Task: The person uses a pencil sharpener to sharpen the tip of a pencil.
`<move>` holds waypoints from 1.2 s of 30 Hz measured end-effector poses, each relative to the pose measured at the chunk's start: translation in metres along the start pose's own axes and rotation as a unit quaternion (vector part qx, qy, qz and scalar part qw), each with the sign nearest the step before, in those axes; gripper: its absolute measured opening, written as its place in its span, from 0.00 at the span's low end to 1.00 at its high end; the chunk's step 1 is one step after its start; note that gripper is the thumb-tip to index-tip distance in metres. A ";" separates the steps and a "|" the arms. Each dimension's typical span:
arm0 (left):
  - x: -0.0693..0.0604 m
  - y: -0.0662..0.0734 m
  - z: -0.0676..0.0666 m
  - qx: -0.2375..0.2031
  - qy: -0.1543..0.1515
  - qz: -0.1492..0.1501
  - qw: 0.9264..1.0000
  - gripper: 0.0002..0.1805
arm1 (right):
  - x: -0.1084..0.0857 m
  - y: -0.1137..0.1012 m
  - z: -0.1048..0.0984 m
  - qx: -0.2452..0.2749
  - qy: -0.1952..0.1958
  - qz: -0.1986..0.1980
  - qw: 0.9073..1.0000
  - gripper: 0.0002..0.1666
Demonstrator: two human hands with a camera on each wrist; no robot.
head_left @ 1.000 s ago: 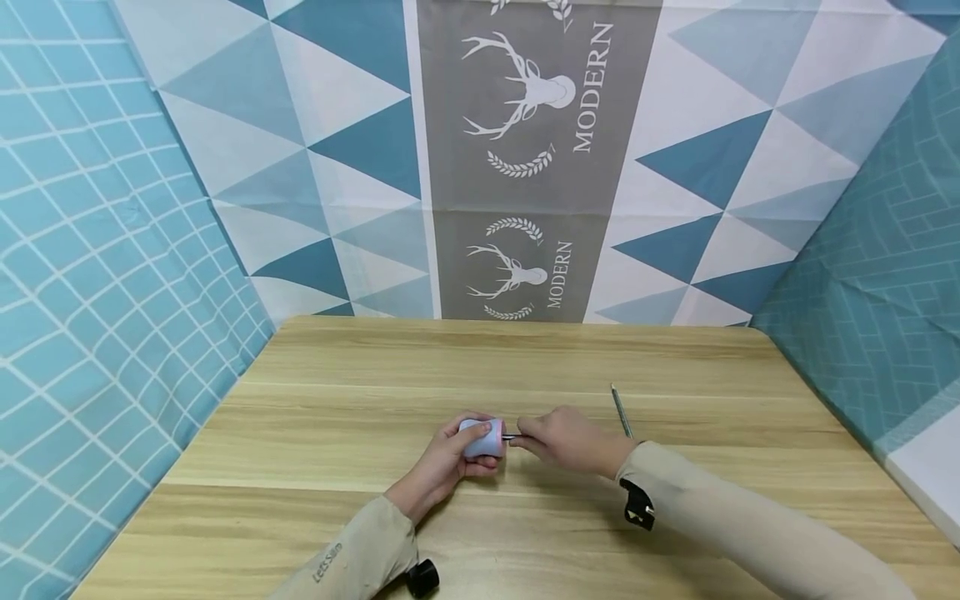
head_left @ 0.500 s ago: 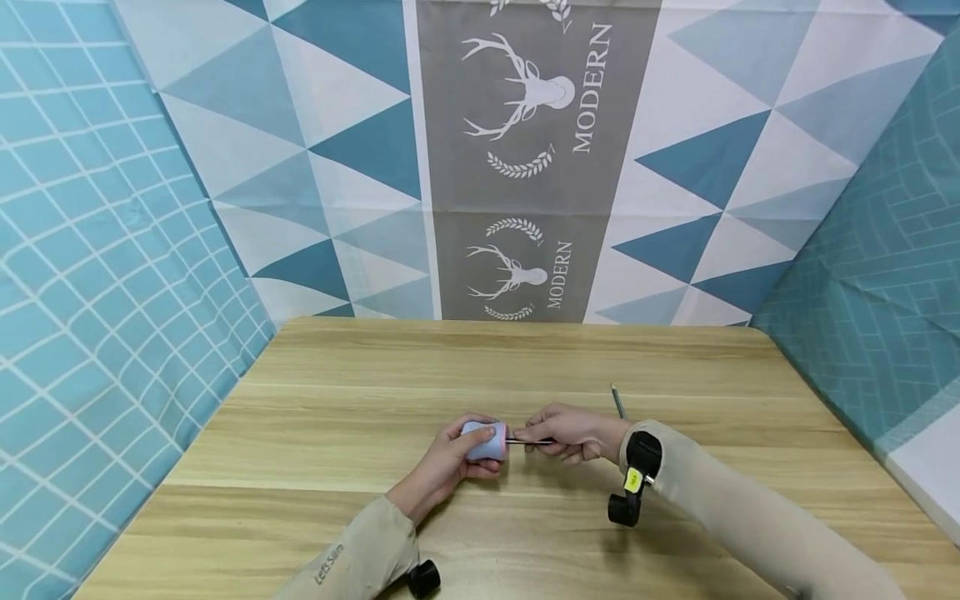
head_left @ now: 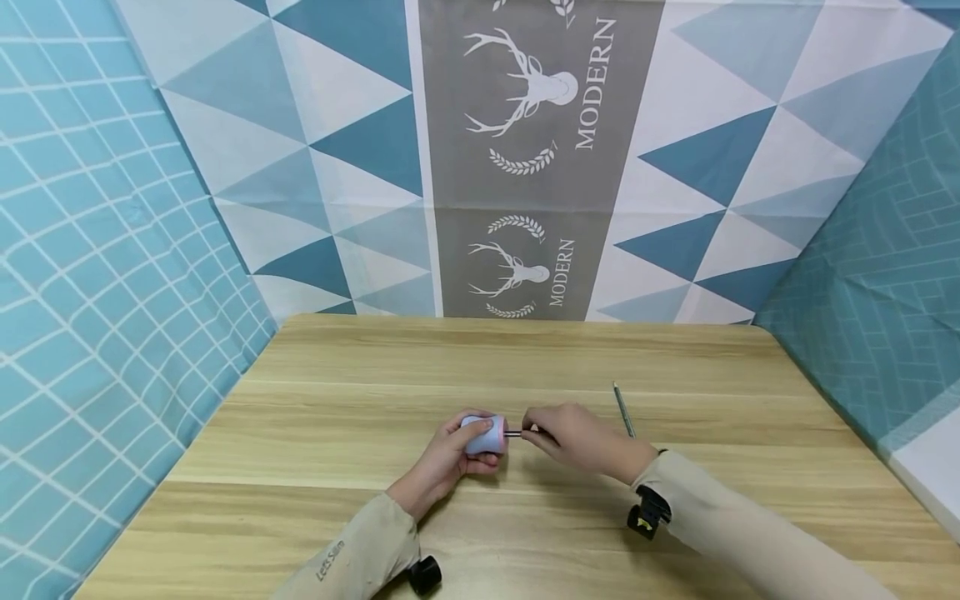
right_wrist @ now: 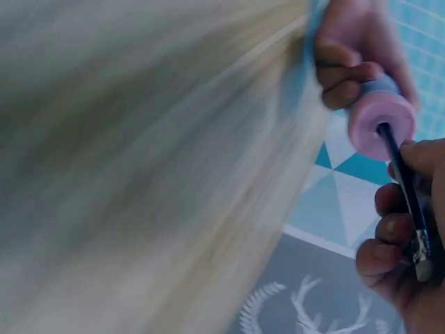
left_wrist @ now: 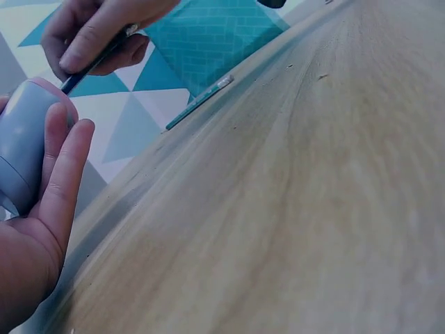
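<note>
Both grips in use, close together over the middle of the wooden table (head_left: 352, 417). My left hand (head_left: 447, 452) is clamped on a light-blue cylinder (head_left: 477, 435), tipped on its side, thumb laid across the upper face and fingers wrapped beneath; the left wrist view shows two of those fingers running fairly straight along the barrel. The cylinder's pink end (right_wrist: 363, 132) faces my right hand (head_left: 573, 437), which pinches a dark pencil (right_wrist: 410, 186) between thumb and fingers. The pencil meets the hole in the pink end, its far tip out of sight inside; how deep it sits, I cannot tell. At the other end, a metal band and a pale eraser (right_wrist: 423, 270) show beside my curled fingers. A short length of shaft is bare between cylinder and fingertips, so my hands stand near each other, apart. Second pencil (head_left: 624, 410), greenish, lies slantwise on the tabletop beyond my right wrist, in neither grip. Beige sleeves on both arms, dark lettering on the left sleeve (head_left: 348, 550); black camera mount (head_left: 649, 512) at the right cuff. Behind the table, a hanging backdrop (head_left: 517, 183): triangles, grey panel, white deer heads.
</note>
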State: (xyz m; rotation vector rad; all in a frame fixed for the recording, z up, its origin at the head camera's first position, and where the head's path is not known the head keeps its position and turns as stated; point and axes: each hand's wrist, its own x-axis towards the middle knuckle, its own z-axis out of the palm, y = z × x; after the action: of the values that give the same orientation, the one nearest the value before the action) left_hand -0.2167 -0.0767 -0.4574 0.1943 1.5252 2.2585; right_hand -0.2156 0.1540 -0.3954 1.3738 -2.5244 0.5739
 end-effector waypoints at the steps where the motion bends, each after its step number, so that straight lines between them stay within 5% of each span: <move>1: 0.000 0.000 0.000 -0.002 0.000 -0.001 1.000 0.12 | -0.001 0.001 0.000 -0.048 0.009 -0.035 0.998 0.03; 3: 0.001 0.001 0.000 -0.007 0.002 -0.004 1.000 0.11 | -0.003 0.003 0.001 -0.144 0.024 -0.095 0.985 0.05; 7: 0.001 0.003 -0.001 -0.010 0.004 -0.004 1.000 0.10 | -0.003 0.009 0.003 -0.282 0.050 -0.183 0.941 0.15; 11: 0.001 0.005 -0.002 -0.011 0.003 -0.003 1.000 0.10 | 0.002 0.013 0.008 -0.359 0.092 -0.228 0.900 0.26; 13: 0.001 0.005 -0.002 -0.010 0.004 -0.002 1.000 0.10 | 0.005 0.014 0.012 -0.368 0.115 -0.234 0.893 0.25; 15: 0.001 0.006 -0.003 -0.008 0.003 0.000 1.000 0.09 | 0.007 0.013 0.016 -0.348 0.131 -0.227 0.900 0.25; 17: 0.001 0.005 -0.003 -0.006 0.003 0.001 1.000 0.08 | 0.006 0.012 0.019 -0.307 0.132 -0.206 0.920 0.24; 20: 0.001 0.004 -0.002 -0.001 -0.001 0.001 1.000 0.08 | 0.004 0.008 0.021 -0.189 0.091 -0.137 0.968 0.20; 22: 0.001 0.003 -0.002 0.003 -0.001 0.002 1.000 0.08 | 0.004 0.005 0.019 -0.091 0.051 -0.070 0.992 0.18; 24: 0.001 0.003 -0.002 0.005 0.002 0.002 1.000 0.10 | 0.005 0.002 0.016 0.008 0.016 0.002 1.000 0.17; 26: 0.000 0.002 -0.002 0.008 0.005 0.001 1.000 0.11 | 0.008 0.000 0.013 0.100 -0.013 0.073 0.992 0.17; 27: 0.000 0.001 -0.002 0.008 0.007 0.000 1.000 0.12 | 0.010 -0.001 0.012 0.143 -0.028 0.108 0.983 0.18; 29: -0.001 0.000 -0.001 0.007 0.008 -0.003 1.000 0.12 | 0.011 -0.001 0.008 0.254 -0.061 0.182 0.948 0.19; 31: -0.001 0.000 -0.001 0.006 0.005 -0.002 1.000 0.11 | 0.012 0.000 0.006 0.364 -0.087 0.254 0.892 0.20; 34: -0.001 -0.001 0.000 0.011 -0.006 0.006 1.000 0.10 | 0.011 0.004 0.003 0.493 -0.123 0.341 0.791 0.17; 36: -0.002 -0.002 0.000 0.017 -0.015 0.011 1.000 0.10 | 0.010 0.008 0.004 0.534 -0.145 0.368 0.747 0.14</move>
State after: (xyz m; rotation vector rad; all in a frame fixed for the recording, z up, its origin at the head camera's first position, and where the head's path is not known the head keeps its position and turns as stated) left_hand -0.2140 -0.0766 -0.4587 0.2551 1.5543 2.2385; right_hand -0.2275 0.1484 -0.3971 0.4893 -3.0231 2.4022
